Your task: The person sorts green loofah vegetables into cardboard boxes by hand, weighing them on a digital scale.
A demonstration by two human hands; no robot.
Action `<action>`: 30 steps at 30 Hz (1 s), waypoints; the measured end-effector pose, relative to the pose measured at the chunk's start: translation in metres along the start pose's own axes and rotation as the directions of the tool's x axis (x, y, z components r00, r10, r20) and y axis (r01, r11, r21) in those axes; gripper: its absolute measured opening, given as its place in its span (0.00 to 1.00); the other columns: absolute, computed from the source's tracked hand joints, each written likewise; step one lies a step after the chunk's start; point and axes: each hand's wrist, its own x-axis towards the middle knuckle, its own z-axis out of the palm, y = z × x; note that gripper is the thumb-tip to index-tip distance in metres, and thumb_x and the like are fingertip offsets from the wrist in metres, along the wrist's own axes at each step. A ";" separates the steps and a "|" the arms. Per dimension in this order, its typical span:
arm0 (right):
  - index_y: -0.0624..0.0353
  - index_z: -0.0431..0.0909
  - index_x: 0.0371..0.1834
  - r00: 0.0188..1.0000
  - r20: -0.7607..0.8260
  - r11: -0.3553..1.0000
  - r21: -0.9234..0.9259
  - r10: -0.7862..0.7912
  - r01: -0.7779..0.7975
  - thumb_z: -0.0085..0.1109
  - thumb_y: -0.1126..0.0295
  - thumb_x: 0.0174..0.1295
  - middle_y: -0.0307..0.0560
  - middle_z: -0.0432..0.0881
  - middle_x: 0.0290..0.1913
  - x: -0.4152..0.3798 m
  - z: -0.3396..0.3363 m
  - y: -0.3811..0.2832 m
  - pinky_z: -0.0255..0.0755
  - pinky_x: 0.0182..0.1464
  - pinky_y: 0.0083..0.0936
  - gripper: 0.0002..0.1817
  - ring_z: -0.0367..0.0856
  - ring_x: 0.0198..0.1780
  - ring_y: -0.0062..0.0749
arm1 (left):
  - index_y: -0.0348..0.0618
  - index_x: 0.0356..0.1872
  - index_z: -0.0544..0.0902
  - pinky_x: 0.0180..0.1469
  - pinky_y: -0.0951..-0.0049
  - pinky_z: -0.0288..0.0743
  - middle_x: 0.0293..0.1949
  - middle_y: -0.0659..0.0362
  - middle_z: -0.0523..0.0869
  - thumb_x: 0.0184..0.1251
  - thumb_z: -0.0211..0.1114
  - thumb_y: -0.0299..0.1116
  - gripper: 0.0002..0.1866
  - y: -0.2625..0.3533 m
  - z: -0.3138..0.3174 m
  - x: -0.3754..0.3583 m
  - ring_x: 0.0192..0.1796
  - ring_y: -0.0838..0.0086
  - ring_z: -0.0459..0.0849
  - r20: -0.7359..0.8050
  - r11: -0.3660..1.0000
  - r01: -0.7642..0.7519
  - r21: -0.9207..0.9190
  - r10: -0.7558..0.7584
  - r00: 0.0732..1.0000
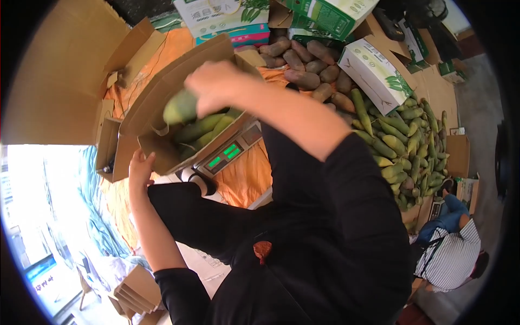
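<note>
My right hand [214, 86], slightly blurred, is closed around a green radish [180, 108] over the cardboard box [154, 105]. Inside that box lie several long green radishes [197, 129]. At the box's near left corner, my left hand [142, 169] grips the cardboard edge between thumb and fingers. The box rests on a digital scale [230, 151] with lit green digits, too small to read.
A large heap of green radishes [414, 146] lies to the right, beside reddish-brown root vegetables [303, 79]. Printed white-and-green cartons [375, 76] stand behind. Orange sheeting [241, 181] covers the floor. Another person [447, 260] bends at the lower right.
</note>
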 end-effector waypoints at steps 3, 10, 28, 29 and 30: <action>0.59 0.77 0.54 0.891 -0.434 0.932 0.361 0.134 0.035 0.69 0.53 0.44 0.54 0.81 0.50 -0.072 -0.014 0.056 0.73 0.53 0.35 0.33 0.80 0.52 0.45 | 0.42 0.67 0.67 0.28 0.59 0.83 0.52 0.47 0.81 0.60 0.64 0.42 0.34 0.005 -0.003 -0.004 0.43 0.58 0.86 0.024 0.999 0.031 0.015 -0.032 0.999; 0.69 0.78 0.50 0.444 -0.243 0.228 0.970 0.862 0.087 0.70 0.60 0.52 0.48 0.82 0.45 -0.178 0.108 0.194 0.71 0.49 0.25 0.27 0.79 0.45 0.28 | 0.44 0.68 0.65 0.32 0.58 0.83 0.59 0.48 0.77 0.62 0.63 0.42 0.34 -0.001 -0.002 0.004 0.45 0.57 0.86 0.054 0.998 0.068 0.004 -0.068 0.996; 0.66 0.76 0.56 0.356 -0.201 0.328 0.880 0.913 -0.344 0.67 0.64 0.54 0.55 0.82 0.51 -0.178 0.245 0.278 0.72 0.55 0.31 0.26 0.80 0.53 0.39 | 0.44 0.67 0.67 0.24 0.68 0.80 0.45 0.48 0.84 0.61 0.62 0.40 0.32 0.007 0.000 -0.002 0.30 0.66 0.86 -0.015 0.997 0.056 0.043 -0.056 0.998; 0.65 0.76 0.55 0.396 -0.213 0.337 0.899 0.893 -0.278 0.67 0.65 0.54 0.54 0.82 0.50 -0.169 0.231 0.279 0.72 0.55 0.30 0.26 0.80 0.52 0.37 | 0.44 0.67 0.68 0.24 0.68 0.79 0.43 0.49 0.85 0.61 0.62 0.40 0.32 0.006 0.000 -0.003 0.29 0.67 0.86 -0.004 0.998 0.044 0.038 -0.044 0.999; 0.65 0.76 0.55 0.432 -0.224 0.340 0.916 0.874 -0.214 0.66 0.65 0.55 0.53 0.83 0.49 -0.163 0.215 0.277 0.72 0.54 0.29 0.25 0.80 0.51 0.35 | 0.45 0.66 0.68 0.23 0.69 0.79 0.42 0.49 0.85 0.61 0.62 0.40 0.31 0.004 -0.001 -0.002 0.29 0.67 0.87 0.011 0.999 0.030 0.034 -0.030 0.999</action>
